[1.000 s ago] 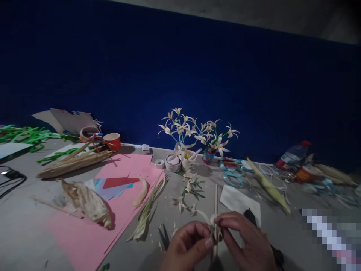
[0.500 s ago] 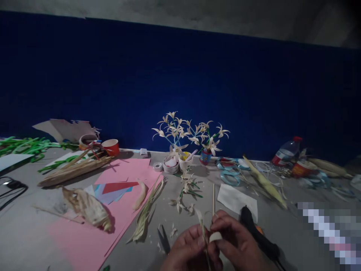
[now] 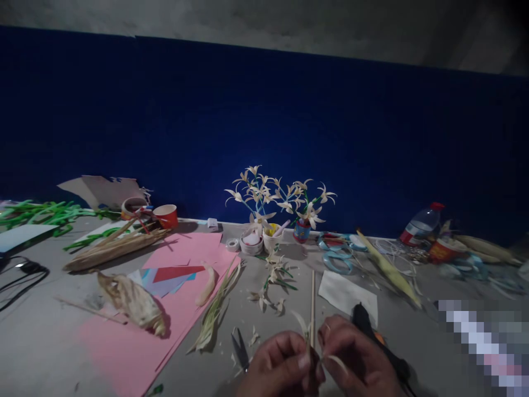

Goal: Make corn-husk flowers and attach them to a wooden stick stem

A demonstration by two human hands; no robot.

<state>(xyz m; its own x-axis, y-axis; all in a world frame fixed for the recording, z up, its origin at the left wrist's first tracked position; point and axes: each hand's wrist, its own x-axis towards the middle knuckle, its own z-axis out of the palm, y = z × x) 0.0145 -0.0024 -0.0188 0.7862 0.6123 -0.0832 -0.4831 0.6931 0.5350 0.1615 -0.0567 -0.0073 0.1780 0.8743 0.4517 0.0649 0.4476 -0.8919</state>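
Here, a pale, petal-like strip rises from the left hand, whose fingers pinch its base. The right hand, just beside, grips a curled pale strip; whether the two join is hidden. A thin stick shows between the hands. On the surface, dark scissors lie to the left, a black tool to the right, small pale flowers beyond.

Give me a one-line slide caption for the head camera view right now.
Left hand and right hand hold pale strips over a grey table, white flowers standing behind.
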